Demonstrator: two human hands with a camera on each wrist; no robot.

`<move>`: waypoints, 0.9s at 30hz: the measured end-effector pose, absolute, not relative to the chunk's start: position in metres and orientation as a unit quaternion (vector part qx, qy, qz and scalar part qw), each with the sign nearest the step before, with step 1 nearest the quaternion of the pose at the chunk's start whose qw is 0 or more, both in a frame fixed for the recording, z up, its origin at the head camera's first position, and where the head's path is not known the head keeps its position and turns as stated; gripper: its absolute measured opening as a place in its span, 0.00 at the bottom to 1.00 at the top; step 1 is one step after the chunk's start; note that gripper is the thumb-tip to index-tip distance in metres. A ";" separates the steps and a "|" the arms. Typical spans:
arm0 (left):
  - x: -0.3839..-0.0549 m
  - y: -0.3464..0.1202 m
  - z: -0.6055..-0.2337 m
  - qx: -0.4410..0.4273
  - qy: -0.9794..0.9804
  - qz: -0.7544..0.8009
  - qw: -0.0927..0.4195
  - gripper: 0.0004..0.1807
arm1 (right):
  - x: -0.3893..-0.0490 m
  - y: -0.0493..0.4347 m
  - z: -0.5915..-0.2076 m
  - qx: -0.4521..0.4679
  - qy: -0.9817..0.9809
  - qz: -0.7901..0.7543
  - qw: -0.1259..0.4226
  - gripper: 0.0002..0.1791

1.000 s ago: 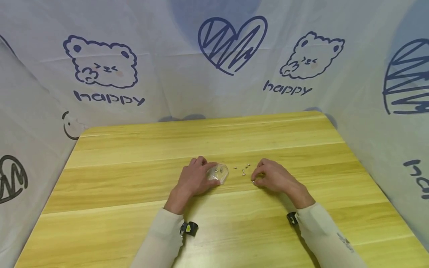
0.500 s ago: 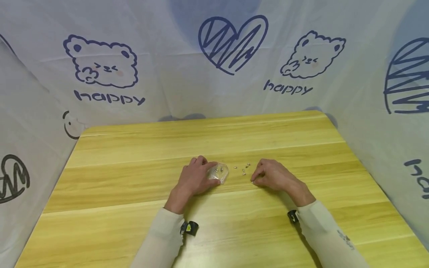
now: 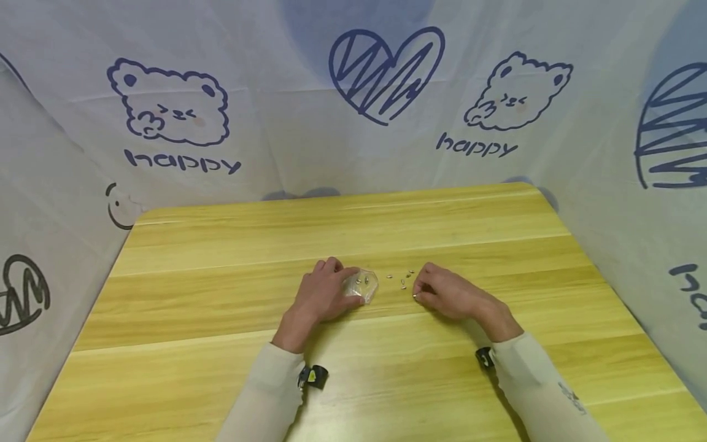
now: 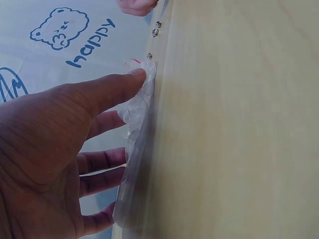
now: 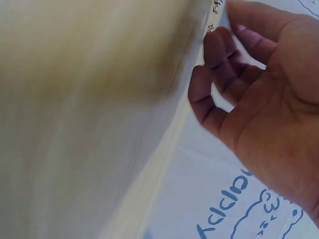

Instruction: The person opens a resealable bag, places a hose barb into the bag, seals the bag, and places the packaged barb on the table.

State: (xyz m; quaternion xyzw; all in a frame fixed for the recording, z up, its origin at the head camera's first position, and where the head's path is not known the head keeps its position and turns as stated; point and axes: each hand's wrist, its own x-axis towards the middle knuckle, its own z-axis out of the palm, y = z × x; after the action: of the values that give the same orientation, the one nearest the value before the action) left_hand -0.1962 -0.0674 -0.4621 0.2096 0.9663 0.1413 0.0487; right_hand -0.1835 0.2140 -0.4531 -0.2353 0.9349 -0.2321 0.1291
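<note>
in the head view i'm seeing my right hand [image 3: 450, 293] shifting slightly from a second ago: its fingertips are pinching one small metal piece [image 3: 415, 296], and that piece is showing a little farther forward and to the left. the grip is looking narrow, index finger and thumb coming together. my left hand [image 3: 326, 291] is keeping its place, thumb and fingers spreading fairly wide and gripping the clear bag [image 3: 356, 296] on the hand's right side. two bagged pieces [image 3: 367, 280] are showing within the bag's outline, just beyond the thumb. five loose pieces [image 3: 403, 288] are lying on the table [image 3: 386, 374] between my hands, nearer the right one, and are keeping their arrangement.

in the left wrist view i'm watching the thumb pressing the bag's near edge while the other fingers are resting along its far side; a red line [image 4: 135, 60] is showing at the bag's end, beside the thumb tip. some loose pieces are sitting past that tip.

in the right wrist view the fingers are curling inward, and shiny metal bits are showing at and beyond the fingertips; i can't tell here which one is being pinched.
</note>
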 end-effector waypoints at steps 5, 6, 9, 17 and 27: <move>-0.196 -0.067 -0.461 0.208 0.967 0.140 0.048 0.35 | -0.188 0.209 -0.450 -0.241 0.922 -0.285 0.101 0.03; -0.196 -0.067 -0.461 0.208 0.967 0.141 0.048 0.35 | -0.190 0.208 -0.450 -0.244 0.920 -0.290 0.096 0.03; -0.196 -0.067 -0.461 0.208 0.966 0.144 0.048 0.35 | -0.193 0.203 -0.448 -0.254 0.917 -0.295 0.082 0.04; -0.195 -0.066 -0.460 0.202 0.968 0.142 0.046 0.35 | -0.202 0.182 -0.442 -0.255 0.909 -0.321 0.074 0.04; -0.195 -0.066 -0.462 0.202 0.967 0.146 0.043 0.35 | -0.208 0.152 -0.447 -0.240 0.924 -0.291 0.067 0.05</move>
State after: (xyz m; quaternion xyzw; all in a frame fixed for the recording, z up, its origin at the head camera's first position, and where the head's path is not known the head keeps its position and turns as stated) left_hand -0.1946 -0.0663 -0.4624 0.2017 0.9675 0.1465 0.0427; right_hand -0.2076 0.1517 -0.4472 -0.2396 0.9238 -0.2909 0.0671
